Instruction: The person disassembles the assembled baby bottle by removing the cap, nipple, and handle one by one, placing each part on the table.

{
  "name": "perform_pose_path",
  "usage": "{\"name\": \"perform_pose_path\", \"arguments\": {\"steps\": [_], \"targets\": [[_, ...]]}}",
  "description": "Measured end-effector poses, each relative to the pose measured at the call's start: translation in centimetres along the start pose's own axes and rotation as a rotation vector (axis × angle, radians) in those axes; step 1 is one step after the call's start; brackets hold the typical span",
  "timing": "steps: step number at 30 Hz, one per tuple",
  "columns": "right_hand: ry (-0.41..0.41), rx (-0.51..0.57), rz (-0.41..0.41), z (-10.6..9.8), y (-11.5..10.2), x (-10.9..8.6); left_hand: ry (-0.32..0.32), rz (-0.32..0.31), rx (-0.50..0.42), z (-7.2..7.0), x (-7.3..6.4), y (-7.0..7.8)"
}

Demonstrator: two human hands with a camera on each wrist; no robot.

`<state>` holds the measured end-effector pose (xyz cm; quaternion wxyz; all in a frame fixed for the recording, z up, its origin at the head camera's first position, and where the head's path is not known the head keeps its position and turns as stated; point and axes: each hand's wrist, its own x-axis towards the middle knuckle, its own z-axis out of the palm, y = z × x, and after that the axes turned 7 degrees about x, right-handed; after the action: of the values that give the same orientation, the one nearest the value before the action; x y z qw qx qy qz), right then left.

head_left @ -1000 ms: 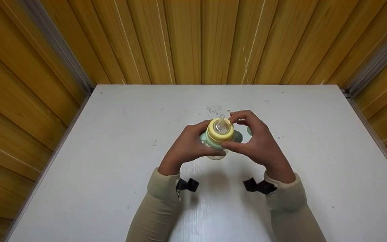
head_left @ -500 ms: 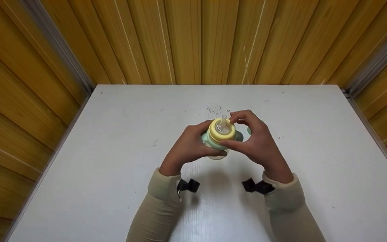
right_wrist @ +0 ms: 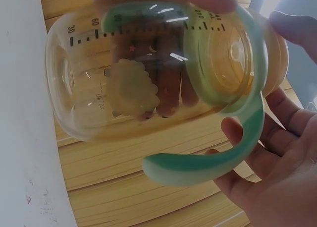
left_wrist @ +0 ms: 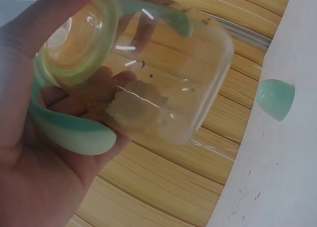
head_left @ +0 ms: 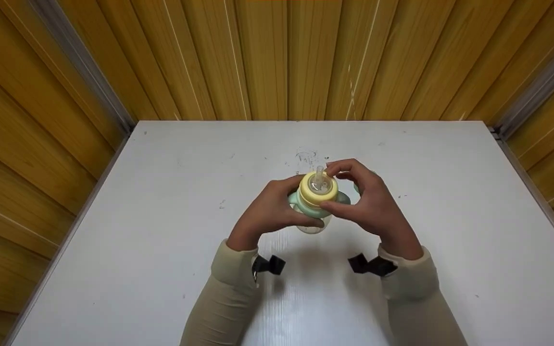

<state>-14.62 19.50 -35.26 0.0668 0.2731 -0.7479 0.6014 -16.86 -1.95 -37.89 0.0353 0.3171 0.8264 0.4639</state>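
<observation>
A baby bottle [head_left: 313, 227] with a clear body is held above the table, tilted, its clear teat [head_left: 319, 176] uppermost. Around the teat sits a yellow screw ring [head_left: 311, 196], with a green collar and two curved handles [right_wrist: 198, 170] below it. My left hand [head_left: 273, 207] grips the bottle from the left, thumb across the near side. My right hand [head_left: 371, 199] pinches the yellow ring between thumb and fingers. Measuring marks and a pale sheep-like print show on the body in the right wrist view. A green cap [left_wrist: 276, 99] lies on the table, mostly hidden behind my right hand in the head view.
The white table [head_left: 161, 230] has scattered dark marks. Wood-grain panel walls [head_left: 267, 57] stand at its back and both sides. A black wrist camera mount [head_left: 270, 265] sits at each cuff.
The bottle has shifted slightly, and more of its base shows below my left thumb. My right hand has moved a little with the ring, keeping its pinch.
</observation>
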Motion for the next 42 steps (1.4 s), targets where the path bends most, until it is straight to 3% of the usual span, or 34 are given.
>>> {"name": "perform_pose_path", "arguments": {"steps": [15,23,28,32,42], "targets": [[-0.103,0.119,-0.032,-0.7,0.0,-0.2,-0.087,-0.005,-0.041,-0.2,-0.1,0.3],[-0.118,0.116,-0.042,-0.8,0.2,-0.2,-0.084,-0.002,-0.031,-0.2,0.0,0.3],[-0.128,0.089,-0.075,-0.8,0.1,-0.2,-0.046,0.007,-0.033,-0.2,-0.1,0.3],[-0.086,0.026,-0.08,-0.6,-0.2,-0.2,0.014,0.019,-0.021,-0.1,0.0,0.1],[0.142,-0.249,-0.117,0.6,-1.1,-0.3,0.108,-0.032,-0.009,0.3,0.2,0.0]]}}
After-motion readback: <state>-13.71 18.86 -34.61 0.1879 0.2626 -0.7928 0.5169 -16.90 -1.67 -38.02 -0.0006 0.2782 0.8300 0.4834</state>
